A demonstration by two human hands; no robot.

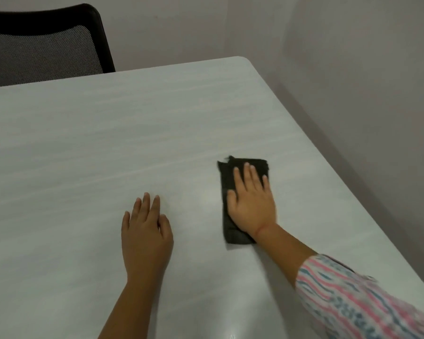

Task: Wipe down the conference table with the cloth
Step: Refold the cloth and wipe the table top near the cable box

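A folded black cloth (227, 177) lies flat on the white conference table (108, 143), right of centre. My right hand (251, 201) presses down on it with straight, spread fingers, covering most of its right side. My left hand (146, 231) rests palm-down on the bare tabletop to the left of the cloth, fingers straight, holding nothing. A striped pink and blue sleeve covers my right forearm at the lower right.
A black mesh office chair (44, 45) stands behind the table's far edge at the upper left. The table's rounded far-right corner (242, 60) sits close to a plain wall (353, 69), which runs along the table's right edge.
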